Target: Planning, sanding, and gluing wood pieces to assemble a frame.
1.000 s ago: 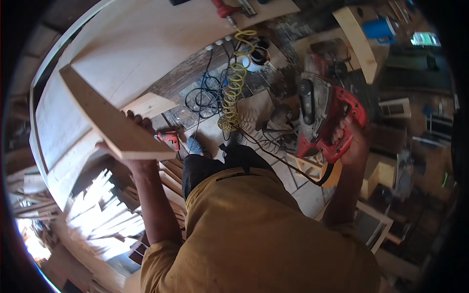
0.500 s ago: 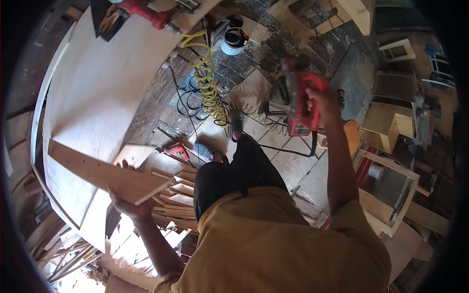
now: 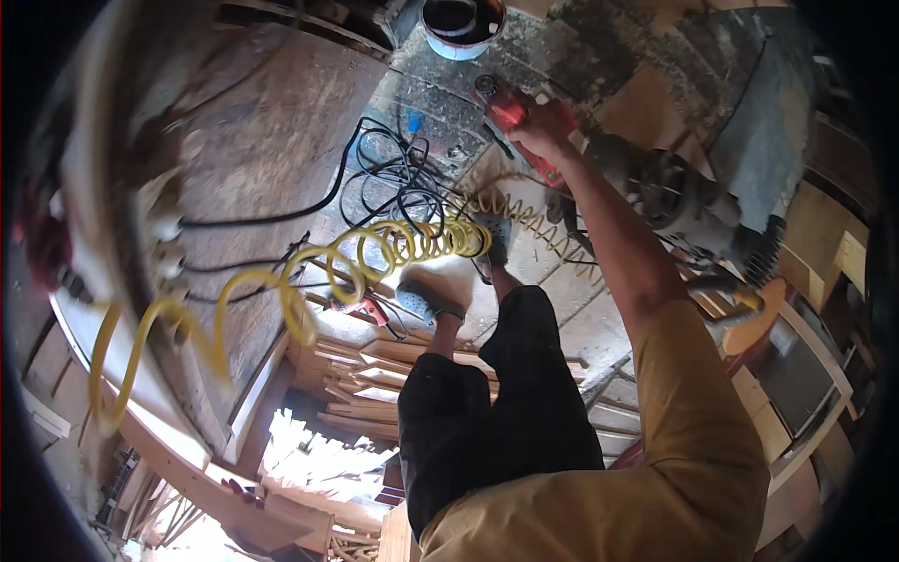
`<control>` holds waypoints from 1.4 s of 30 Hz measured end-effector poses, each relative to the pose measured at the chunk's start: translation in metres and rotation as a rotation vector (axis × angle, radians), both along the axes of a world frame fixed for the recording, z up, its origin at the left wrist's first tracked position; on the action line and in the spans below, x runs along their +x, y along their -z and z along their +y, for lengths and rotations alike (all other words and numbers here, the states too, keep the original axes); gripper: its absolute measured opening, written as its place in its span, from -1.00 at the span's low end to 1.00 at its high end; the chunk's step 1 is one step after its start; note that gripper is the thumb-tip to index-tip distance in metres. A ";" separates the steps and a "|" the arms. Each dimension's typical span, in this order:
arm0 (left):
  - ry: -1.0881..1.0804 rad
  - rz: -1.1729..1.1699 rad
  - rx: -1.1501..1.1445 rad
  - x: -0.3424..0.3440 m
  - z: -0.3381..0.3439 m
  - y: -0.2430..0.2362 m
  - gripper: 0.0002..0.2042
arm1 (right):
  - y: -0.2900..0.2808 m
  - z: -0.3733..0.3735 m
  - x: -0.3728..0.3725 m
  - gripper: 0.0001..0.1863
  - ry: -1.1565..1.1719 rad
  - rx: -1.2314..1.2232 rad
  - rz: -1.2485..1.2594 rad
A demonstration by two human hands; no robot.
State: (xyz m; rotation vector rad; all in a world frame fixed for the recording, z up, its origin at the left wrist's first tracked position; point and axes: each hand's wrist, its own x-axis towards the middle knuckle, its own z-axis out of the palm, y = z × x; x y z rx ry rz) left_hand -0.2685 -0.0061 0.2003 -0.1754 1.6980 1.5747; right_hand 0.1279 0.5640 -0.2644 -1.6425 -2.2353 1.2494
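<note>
My right hand (image 3: 543,131) grips the handle of a red power saw (image 3: 510,105), low by the dark floor, with my arm stretched out ahead. Much of the saw is covered by my hand. At the lower left, my left hand (image 3: 245,493) is on a long wooden board (image 3: 178,482); only its fingertips show at the board's edge. A yellow coiled air hose (image 3: 318,267) hangs across the view from the workbench at the left, where a blurred red air tool (image 3: 45,239) lies.
Black cables (image 3: 403,178) lie tangled ahead of my feet. A bucket (image 3: 464,45) with dark contents stands at the far side. A grey machine (image 3: 655,192) is at the right. Stacked slats (image 3: 375,375) and a red drill (image 3: 367,307) lie near my legs.
My view has swung round and lower. My right hand has carried the saw down and away toward the floor. The board in my left hand has dropped to the lower left.
</note>
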 end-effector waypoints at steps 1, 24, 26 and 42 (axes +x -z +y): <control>-0.013 0.025 -0.052 -0.003 0.002 0.001 -0.40 | 0.026 0.004 0.000 -0.10 0.008 -0.018 0.007; -0.199 0.115 0.218 0.043 0.031 0.013 -0.38 | 0.116 -0.022 -0.010 -0.54 0.028 0.575 0.241; -0.230 0.045 0.230 0.059 0.074 0.003 -0.35 | 0.070 -0.062 0.031 -0.74 -0.635 0.020 -0.275; 0.119 -0.278 0.608 0.071 0.116 0.027 -0.32 | -0.486 -0.257 -0.337 -0.47 -0.480 -0.693 0.669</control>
